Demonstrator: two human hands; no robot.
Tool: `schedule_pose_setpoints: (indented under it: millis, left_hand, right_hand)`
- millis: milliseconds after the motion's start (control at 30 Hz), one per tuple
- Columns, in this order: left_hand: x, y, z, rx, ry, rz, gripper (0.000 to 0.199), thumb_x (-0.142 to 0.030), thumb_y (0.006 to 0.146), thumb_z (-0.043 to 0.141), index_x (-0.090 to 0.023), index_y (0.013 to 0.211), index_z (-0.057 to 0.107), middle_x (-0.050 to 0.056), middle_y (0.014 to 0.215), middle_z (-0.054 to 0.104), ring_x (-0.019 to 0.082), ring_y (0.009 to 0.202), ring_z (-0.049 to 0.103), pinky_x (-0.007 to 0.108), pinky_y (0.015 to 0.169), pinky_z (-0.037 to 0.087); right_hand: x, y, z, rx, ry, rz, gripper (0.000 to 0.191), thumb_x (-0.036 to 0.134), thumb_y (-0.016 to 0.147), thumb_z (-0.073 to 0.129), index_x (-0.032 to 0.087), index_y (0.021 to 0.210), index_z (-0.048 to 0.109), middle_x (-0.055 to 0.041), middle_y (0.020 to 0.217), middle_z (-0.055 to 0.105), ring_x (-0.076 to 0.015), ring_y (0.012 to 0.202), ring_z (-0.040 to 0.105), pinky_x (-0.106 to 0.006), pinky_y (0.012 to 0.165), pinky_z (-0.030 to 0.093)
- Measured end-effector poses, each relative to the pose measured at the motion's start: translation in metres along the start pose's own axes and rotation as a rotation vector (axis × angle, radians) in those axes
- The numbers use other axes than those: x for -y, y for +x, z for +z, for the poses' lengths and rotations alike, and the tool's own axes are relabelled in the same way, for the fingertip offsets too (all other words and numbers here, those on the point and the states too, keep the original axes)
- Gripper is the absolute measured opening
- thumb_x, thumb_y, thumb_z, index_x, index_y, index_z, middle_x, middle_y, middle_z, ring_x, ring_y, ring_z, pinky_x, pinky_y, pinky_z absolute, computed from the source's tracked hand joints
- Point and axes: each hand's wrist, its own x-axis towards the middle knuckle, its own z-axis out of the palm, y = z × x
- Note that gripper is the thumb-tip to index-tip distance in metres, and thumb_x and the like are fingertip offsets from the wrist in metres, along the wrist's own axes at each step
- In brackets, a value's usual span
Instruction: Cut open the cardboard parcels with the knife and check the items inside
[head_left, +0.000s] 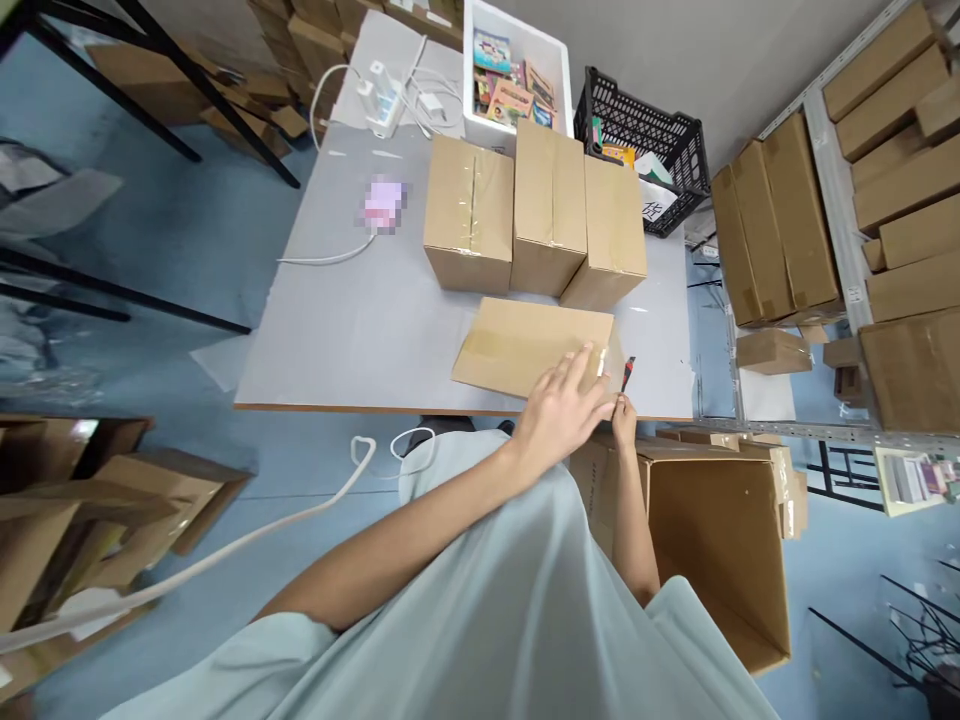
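A closed cardboard box (pixel 525 345) lies near the front edge of the grey table (pixel 337 330). My left hand (pixel 559 415) rests on its right part with the fingers spread. At the box's right end, by the table edge, my right hand (pixel 624 422) is closed; what its fingers pinch is too small to make out. A red and black tool (pixel 628 374) lies just beyond the right hand's fingertips. Three taped boxes stand side by side behind: a left one (pixel 469 210), a middle one (pixel 550 190) and a right one (pixel 611 225).
At the table's back are a white bin (pixel 555 55) of small packets, a black crate (pixel 682 150) and a power strip (pixel 386 105). A large open carton (pixel 712 540) stands below on the right, and shelves of boxes (pixel 922 240) line the far right.
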Motion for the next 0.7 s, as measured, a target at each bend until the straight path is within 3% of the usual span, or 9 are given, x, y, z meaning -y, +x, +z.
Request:
schedule_pose_setpoints:
  millis: [100, 200, 300, 367, 467, 567, 700]
  left_hand:
    - [0.048, -0.02, -0.023, -0.102, -0.062, -0.182, 0.038, -0.038, 0.117, 0.052, -0.023, 0.142, 0.076, 0.016, 0.175, 0.056, 0.037, 0.153, 0.065, 0.048, 0.118, 0.061]
    - [0.108, -0.044, -0.041, -0.211, -0.164, -0.418, 0.036, -0.03, 0.11, 0.054, -0.025, 0.141, 0.072, 0.012, 0.16, 0.068, 0.032, 0.138, 0.074, 0.042, 0.109, 0.065]
    - [0.166, -0.062, -0.048, -0.318, -0.275, -0.616, 0.055, -0.022, 0.097, 0.059, -0.021, 0.152, 0.065, 0.013, 0.147, 0.075, 0.031, 0.132, 0.076, 0.043, 0.116, 0.062]
    - [0.195, -0.068, -0.048, -0.328, -0.322, -0.704, 0.056, -0.021, 0.094, 0.058, -0.019, 0.149, 0.068, 0.013, 0.142, 0.077, 0.03, 0.127, 0.078, 0.043, 0.115, 0.062]
    - [0.22, -0.07, -0.046, -0.308, -0.37, -0.739, 0.049, -0.021, 0.094, 0.056, -0.018, 0.139, 0.075, 0.012, 0.136, 0.078, 0.029, 0.122, 0.079, 0.041, 0.112, 0.062]
    - [0.235, -0.066, -0.041, -0.311, -0.437, -0.769, 0.045, -0.023, 0.098, 0.056, -0.018, 0.138, 0.075, 0.014, 0.141, 0.077, 0.029, 0.122, 0.079, 0.041, 0.113, 0.06]
    - [0.263, -0.06, -0.023, -0.187, -0.615, -0.944, 0.035, -0.031, 0.103, 0.057, -0.017, 0.129, 0.076, 0.016, 0.138, 0.081, 0.029, 0.125, 0.078, 0.041, 0.117, 0.056]
  right_hand:
    - [0.012, -0.006, 0.017, 0.02, 0.048, 0.026, 0.088, 0.073, 0.109, 0.029, 0.008, 0.153, 0.069, -0.0262, 0.157, 0.071, -0.0318, 0.15, 0.064, -0.048, 0.13, 0.047]
    - [0.041, -0.017, 0.039, 0.071, 0.118, -0.011, 0.091, 0.076, 0.109, 0.031, 0.009, 0.165, 0.058, -0.0247, 0.171, 0.06, -0.0296, 0.164, 0.053, -0.048, 0.137, 0.041]
    - [0.083, -0.028, 0.062, 0.114, 0.18, -0.07, 0.087, 0.074, 0.111, 0.035, 0.011, 0.166, 0.057, -0.0228, 0.171, 0.061, -0.0282, 0.167, 0.051, -0.047, 0.138, 0.04]
    - [0.111, -0.033, 0.074, 0.113, 0.193, -0.08, 0.084, 0.071, 0.111, 0.036, 0.012, 0.165, 0.059, -0.0222, 0.167, 0.064, -0.0286, 0.162, 0.056, -0.047, 0.136, 0.043]
    - [0.146, -0.038, 0.077, 0.065, 0.174, -0.055, 0.083, 0.07, 0.111, 0.036, 0.011, 0.165, 0.06, -0.0227, 0.163, 0.068, -0.0311, 0.155, 0.063, -0.051, 0.132, 0.048]
    - [0.178, -0.049, 0.062, -0.019, 0.075, -0.038, 0.084, 0.07, 0.111, 0.038, 0.012, 0.166, 0.06, -0.0235, 0.163, 0.068, -0.0358, 0.154, 0.064, -0.054, 0.13, 0.05]
    - [0.231, -0.078, 0.045, -0.119, -0.135, -0.039, 0.081, 0.07, 0.111, 0.044, 0.017, 0.171, 0.058, -0.0219, 0.163, 0.069, -0.0433, 0.154, 0.064, -0.061, 0.129, 0.05]
